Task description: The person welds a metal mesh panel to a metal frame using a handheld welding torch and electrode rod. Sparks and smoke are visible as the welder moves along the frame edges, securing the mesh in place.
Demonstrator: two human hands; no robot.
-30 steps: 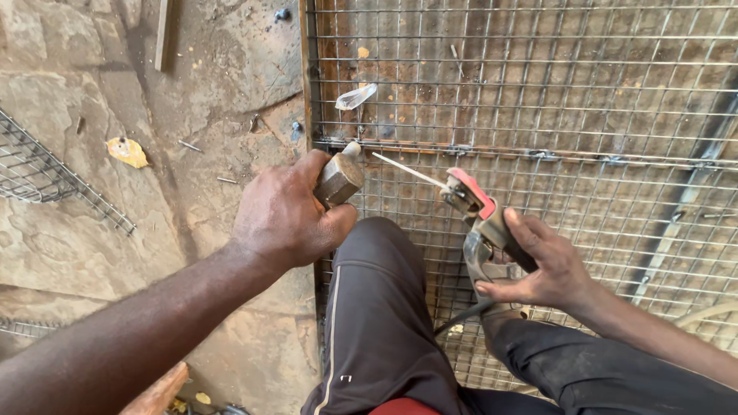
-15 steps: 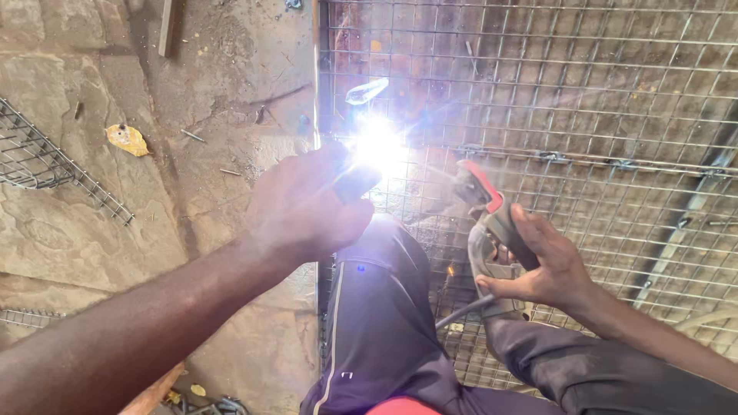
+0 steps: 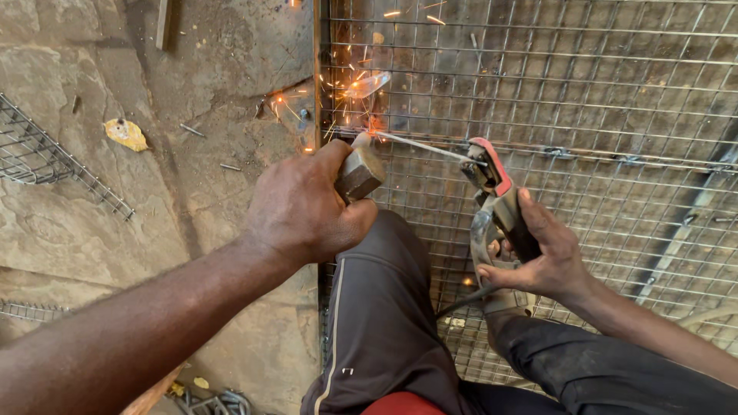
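Left hand [image 3: 307, 204] is clenched around a small metal block [image 3: 358, 172], pressing it at the left edge of a wire mesh panel [image 3: 584, 100] that lies on the stone floor [image 3: 92, 230]. Right hand [image 3: 538, 257] is wrapped tight on a red-tipped electrode holder [image 3: 492, 192], whose thin welding rod [image 3: 423, 147] reaches left to the mesh just above the block, where orange sparks [image 3: 346, 88] scatter.

Our left hand [image 3: 307, 204] out ahead, forearm stretched from lower left, fingers curled shut, knuckles up, thumb probably tucked under. Our right hand [image 3: 538, 253] lower, arm entering from lower right, wrist bent, fingers wrapped tight, thumb laid along top. Hands apart, our knees bent between and below them.
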